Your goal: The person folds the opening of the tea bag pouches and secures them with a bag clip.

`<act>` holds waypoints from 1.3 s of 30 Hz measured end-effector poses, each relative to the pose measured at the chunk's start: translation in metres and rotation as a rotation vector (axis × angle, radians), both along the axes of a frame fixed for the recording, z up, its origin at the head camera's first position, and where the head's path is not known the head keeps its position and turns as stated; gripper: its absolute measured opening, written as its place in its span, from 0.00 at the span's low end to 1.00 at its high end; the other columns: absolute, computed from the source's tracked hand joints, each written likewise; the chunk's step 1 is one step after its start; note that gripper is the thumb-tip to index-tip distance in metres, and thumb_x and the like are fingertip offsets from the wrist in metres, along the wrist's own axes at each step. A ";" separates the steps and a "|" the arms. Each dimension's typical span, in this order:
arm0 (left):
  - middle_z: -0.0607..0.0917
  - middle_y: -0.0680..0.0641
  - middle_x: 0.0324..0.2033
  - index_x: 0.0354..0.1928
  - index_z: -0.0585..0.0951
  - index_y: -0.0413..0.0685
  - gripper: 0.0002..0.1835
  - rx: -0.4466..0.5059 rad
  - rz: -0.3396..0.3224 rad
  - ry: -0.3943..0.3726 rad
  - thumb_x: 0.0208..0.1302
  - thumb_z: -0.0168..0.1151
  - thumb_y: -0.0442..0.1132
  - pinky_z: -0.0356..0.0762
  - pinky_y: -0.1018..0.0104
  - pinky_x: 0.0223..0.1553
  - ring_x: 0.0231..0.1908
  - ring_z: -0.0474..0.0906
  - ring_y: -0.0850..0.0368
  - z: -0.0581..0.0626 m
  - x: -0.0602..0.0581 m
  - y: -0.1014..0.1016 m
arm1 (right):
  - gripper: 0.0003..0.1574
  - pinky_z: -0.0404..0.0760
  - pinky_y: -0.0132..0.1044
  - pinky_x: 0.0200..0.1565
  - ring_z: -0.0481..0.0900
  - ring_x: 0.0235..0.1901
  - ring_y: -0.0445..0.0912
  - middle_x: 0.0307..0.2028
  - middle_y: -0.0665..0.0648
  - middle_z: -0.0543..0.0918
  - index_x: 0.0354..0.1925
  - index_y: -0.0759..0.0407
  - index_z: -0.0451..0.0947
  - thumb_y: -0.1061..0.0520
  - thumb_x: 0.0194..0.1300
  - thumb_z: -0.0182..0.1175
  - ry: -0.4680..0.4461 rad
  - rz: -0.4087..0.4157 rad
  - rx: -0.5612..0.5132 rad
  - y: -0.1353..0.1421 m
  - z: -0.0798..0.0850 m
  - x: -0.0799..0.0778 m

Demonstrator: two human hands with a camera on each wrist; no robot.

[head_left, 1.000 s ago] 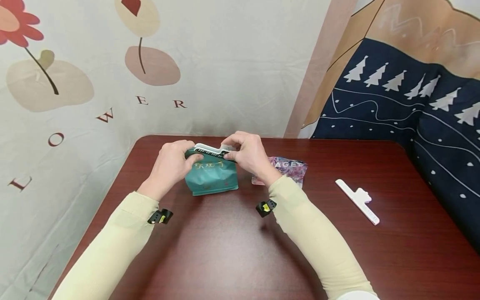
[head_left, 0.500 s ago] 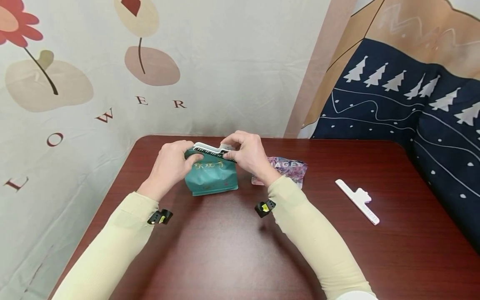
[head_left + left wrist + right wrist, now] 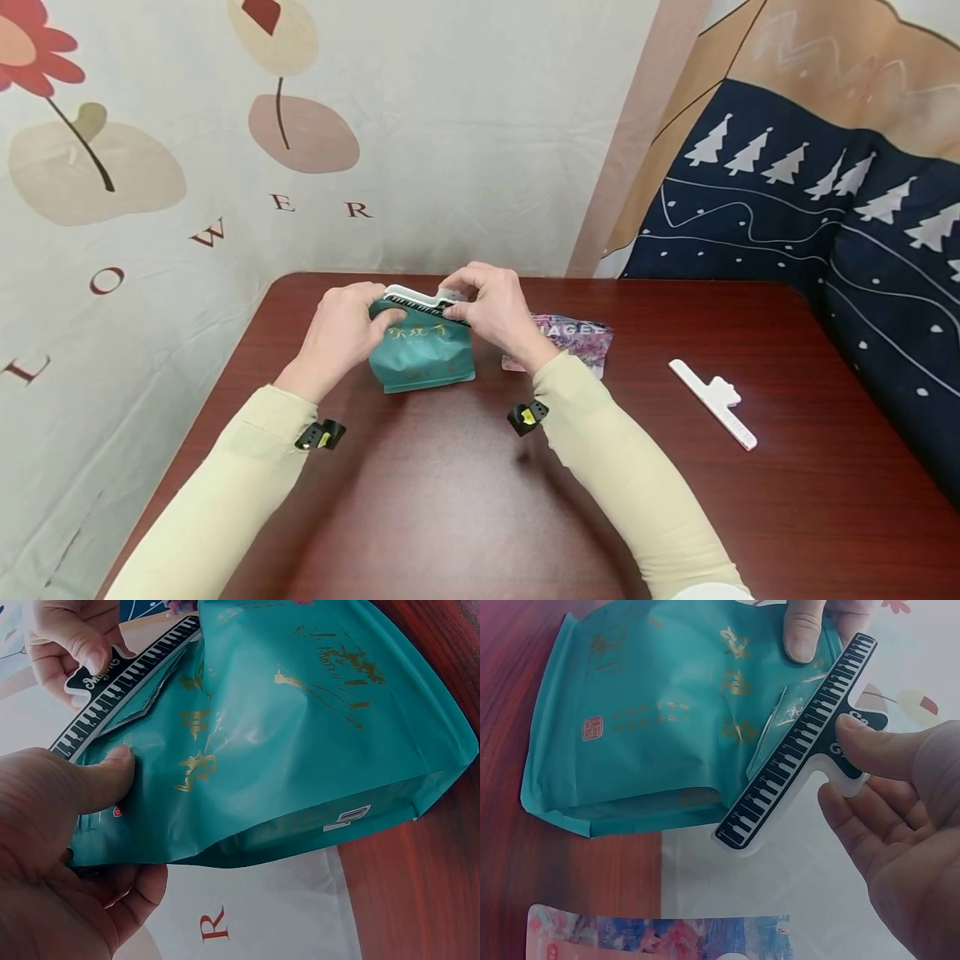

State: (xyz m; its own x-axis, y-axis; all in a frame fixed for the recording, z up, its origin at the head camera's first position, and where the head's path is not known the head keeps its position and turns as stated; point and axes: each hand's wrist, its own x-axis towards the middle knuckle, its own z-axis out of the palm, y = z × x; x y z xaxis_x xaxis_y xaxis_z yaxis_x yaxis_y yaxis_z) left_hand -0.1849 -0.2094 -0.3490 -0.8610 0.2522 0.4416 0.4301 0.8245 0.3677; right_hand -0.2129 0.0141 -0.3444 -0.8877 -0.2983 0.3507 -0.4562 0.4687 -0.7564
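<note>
A teal pouch (image 3: 422,358) with gold lettering stands on the table, its top end between both hands. My left hand (image 3: 341,327) pinches one top corner, thumb on the front and fingers behind, as the left wrist view shows. With thumb and fingers my right hand (image 3: 491,304) squeezes the handle of a bag clip (image 3: 799,742), black and white with a piano-key pattern. The clip's long bar lies along the pouch's top edge, over a folded flap. In the right wrist view the left thumb (image 3: 803,637) presses the pouch near the bar's upper end.
A pink and purple pouch (image 3: 577,337) lies just right of the teal one, partly behind the right wrist. Farther right on the dark red table (image 3: 450,500) rests a second, white clip (image 3: 715,404). A printed cloth (image 3: 480,150) hangs behind the table's back edge.
Both hands keep their holds on the pouch and clip almost without motion. The whole head view has shifted very slightly.
</note>
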 end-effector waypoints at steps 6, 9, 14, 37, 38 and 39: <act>0.78 0.47 0.22 0.28 0.81 0.44 0.10 -0.004 0.005 0.007 0.59 0.76 0.34 0.64 0.60 0.26 0.23 0.68 0.51 0.000 0.000 0.000 | 0.16 0.79 0.34 0.38 0.82 0.34 0.47 0.38 0.52 0.88 0.42 0.56 0.91 0.65 0.53 0.79 0.021 0.006 0.033 -0.002 0.001 0.001; 0.78 0.47 0.22 0.28 0.80 0.44 0.11 -0.007 0.010 0.005 0.60 0.76 0.35 0.64 0.60 0.26 0.23 0.68 0.51 0.000 0.000 0.001 | 0.16 0.80 0.34 0.38 0.82 0.33 0.46 0.38 0.52 0.88 0.42 0.56 0.91 0.65 0.54 0.79 0.028 0.005 0.044 -0.002 0.001 0.000; 0.79 0.47 0.23 0.30 0.81 0.44 0.10 0.001 0.014 -0.012 0.61 0.75 0.36 0.64 0.60 0.27 0.24 0.68 0.52 0.000 0.001 0.000 | 0.15 0.80 0.35 0.38 0.83 0.34 0.46 0.38 0.52 0.88 0.42 0.56 0.91 0.64 0.54 0.78 0.031 -0.001 0.063 -0.003 -0.001 0.000; 0.73 0.48 0.20 0.24 0.74 0.47 0.17 0.017 0.011 0.007 0.60 0.76 0.37 0.62 0.62 0.25 0.22 0.64 0.54 -0.001 0.001 0.000 | 0.15 0.79 0.35 0.38 0.82 0.34 0.46 0.37 0.52 0.87 0.42 0.54 0.91 0.63 0.55 0.78 0.064 -0.006 0.131 -0.005 0.002 0.002; 0.73 0.48 0.20 0.24 0.74 0.47 0.18 0.016 0.011 0.007 0.61 0.76 0.37 0.62 0.62 0.25 0.22 0.64 0.54 -0.001 0.002 0.000 | 0.15 0.79 0.35 0.38 0.82 0.34 0.46 0.37 0.52 0.87 0.43 0.55 0.91 0.63 0.55 0.78 0.063 -0.005 0.129 -0.005 0.002 0.002; 0.73 0.48 0.20 0.24 0.73 0.47 0.18 0.016 0.010 0.008 0.61 0.76 0.37 0.62 0.62 0.25 0.22 0.64 0.53 -0.001 0.002 0.000 | 0.15 0.79 0.35 0.38 0.82 0.34 0.46 0.37 0.52 0.87 0.43 0.55 0.90 0.63 0.55 0.78 0.061 -0.003 0.125 -0.005 0.002 0.002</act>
